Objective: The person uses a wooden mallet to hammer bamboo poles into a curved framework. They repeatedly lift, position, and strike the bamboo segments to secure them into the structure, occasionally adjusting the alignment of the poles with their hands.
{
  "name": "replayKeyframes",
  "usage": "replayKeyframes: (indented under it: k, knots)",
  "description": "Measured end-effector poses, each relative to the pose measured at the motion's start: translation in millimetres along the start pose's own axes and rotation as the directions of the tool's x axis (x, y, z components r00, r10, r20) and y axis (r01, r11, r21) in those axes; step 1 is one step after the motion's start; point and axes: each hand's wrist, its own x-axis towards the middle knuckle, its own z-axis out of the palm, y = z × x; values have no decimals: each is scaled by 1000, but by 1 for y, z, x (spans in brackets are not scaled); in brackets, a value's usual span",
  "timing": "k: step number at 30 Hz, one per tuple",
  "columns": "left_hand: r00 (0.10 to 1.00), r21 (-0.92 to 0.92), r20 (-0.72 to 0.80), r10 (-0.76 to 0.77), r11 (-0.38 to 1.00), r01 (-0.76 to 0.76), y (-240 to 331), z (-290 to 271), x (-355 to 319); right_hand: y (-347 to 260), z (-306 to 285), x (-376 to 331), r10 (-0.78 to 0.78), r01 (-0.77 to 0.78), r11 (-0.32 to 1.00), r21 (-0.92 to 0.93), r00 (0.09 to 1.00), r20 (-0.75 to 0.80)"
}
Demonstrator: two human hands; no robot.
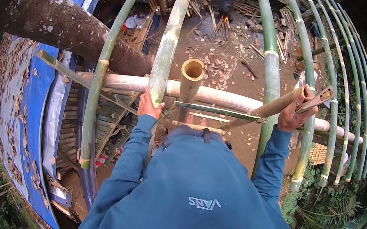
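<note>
My left hand [149,105] is wrapped around the near end of a thick green bamboo pole [167,48], thumb on its right side. At the right, my right hand [294,113] is closed at the top of the bamboo ladder's right upright [274,106]. A short tan bamboo piece [317,101] with a hollowed end sticks out beside those fingers; whether the hand grips it too, I cannot tell. The ladder's left upright [190,84], open-topped, stands between my hands. Green and tan rungs [217,112] cross in front of my body.
A pale bamboo crossbeam [224,98] runs beneath several green poles [269,47]. To the left are a thick tree trunk [64,21] and a leaf-strewn roof with blue tarp [37,92]. Far below, a small fire [226,21] burns on the dirt ground [231,50].
</note>
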Motion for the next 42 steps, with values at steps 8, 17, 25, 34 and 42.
replayKeyframes:
  k: [8, 17, 25, 34, 42]
  knots:
    - [999, 13, 20, -26, 1000, 26, 8, -1, 0, 8, -3, 2, -30, 30, 996, -80, 1000, -1]
    - [999, 21, -1, -43, 999, 43, 7, -4, 1, 7, 0, 1, 37, -38, 999, -38, 999, -22]
    - [981, 111, 103, -164, 982, 153, 2, -6, 4, 1, 1, 0, 30, -29, 999, 42, 1000, -6]
    - [991, 384, 131, -17, 923, -35, -61, -60, 108, -2, 2, 2, -7, 5, 999, 52, 999, 40]
    - [975, 511, 199, -95, 860, -21, -60, -59, 132, 3, -1, 0, 83, -83, 996, 25, 997, -3]
